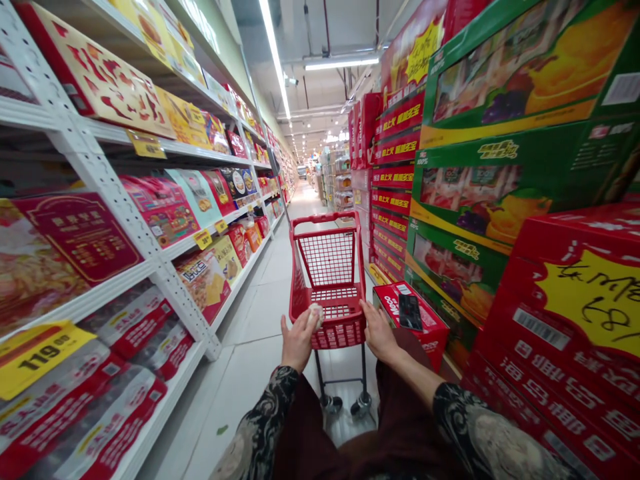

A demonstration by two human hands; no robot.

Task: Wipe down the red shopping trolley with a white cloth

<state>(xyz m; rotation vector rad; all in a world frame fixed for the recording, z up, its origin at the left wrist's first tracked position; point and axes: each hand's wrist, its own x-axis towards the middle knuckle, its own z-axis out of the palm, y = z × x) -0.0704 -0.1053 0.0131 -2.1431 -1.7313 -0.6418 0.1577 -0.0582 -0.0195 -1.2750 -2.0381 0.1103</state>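
Note:
A small red shopping cart (340,330) with a mesh basket and dark legs on wheels stands right in front of me, between my knees. At the near left corner of its basket is my left hand (299,340), its fingers closed on a small crumpled whitish wad (316,315) and resting against the rim. My right hand (379,331) is at the near right corner, its fingers bent over the basket's edge. The basket shows no goods inside.
White shelves (183,250) with boxed goods run along the left. Stacked green boxes (465,200) and red boxes (545,347) line the right. A black phone (410,311) lies on a red box (431,327) beside my right hand. The tiled aisle (260,300) runs ahead.

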